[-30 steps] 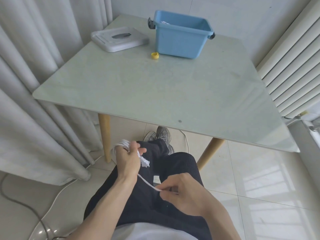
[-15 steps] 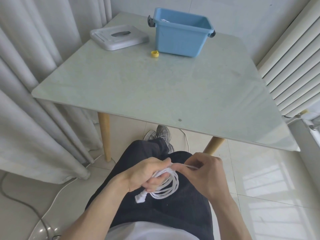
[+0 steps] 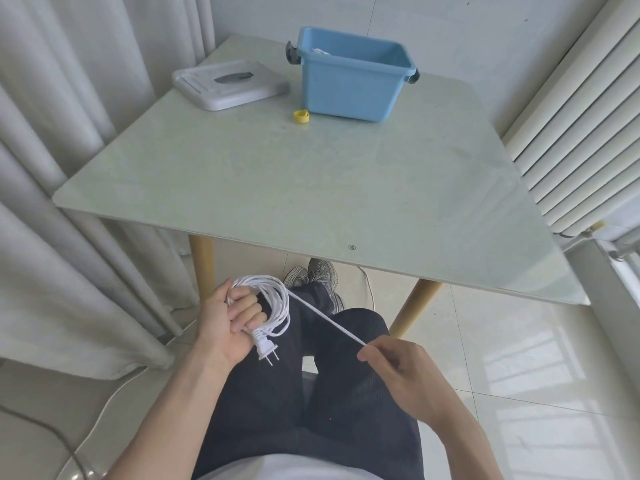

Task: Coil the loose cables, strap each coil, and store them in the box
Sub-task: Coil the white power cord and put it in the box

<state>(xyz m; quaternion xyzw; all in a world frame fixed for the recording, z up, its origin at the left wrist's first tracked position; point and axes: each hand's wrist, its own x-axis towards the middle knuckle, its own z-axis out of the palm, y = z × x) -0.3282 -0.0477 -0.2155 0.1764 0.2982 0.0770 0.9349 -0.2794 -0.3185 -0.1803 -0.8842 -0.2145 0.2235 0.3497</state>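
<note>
Left hand [image 3: 230,322] grips a coil of white power cable [image 3: 273,306], fingers curled through the loops, held above the person's lap just near of the table's near edge. From the bottom of the coil hangs a two-pin plug [image 3: 266,348], pins pointing down. One strand of the cable runs taut from the top of the coil down and to the right, where the right hand [image 3: 398,370] pinches it between thumb and fingertips.

On the glass-topped table [image 3: 311,188], at its far side, stands a blue plastic box [image 3: 351,76] with dark latches at both ends; something white shows inside near its far-left corner, too little to name. A small yellow strap roll [image 3: 301,117] lies just near of the box's left corner. Left of the box lies a white lid [image 3: 230,83], flat on the tabletop. Curtains [image 3: 69,168] hang at the left, a radiator [image 3: 581,133] at the right.
</note>
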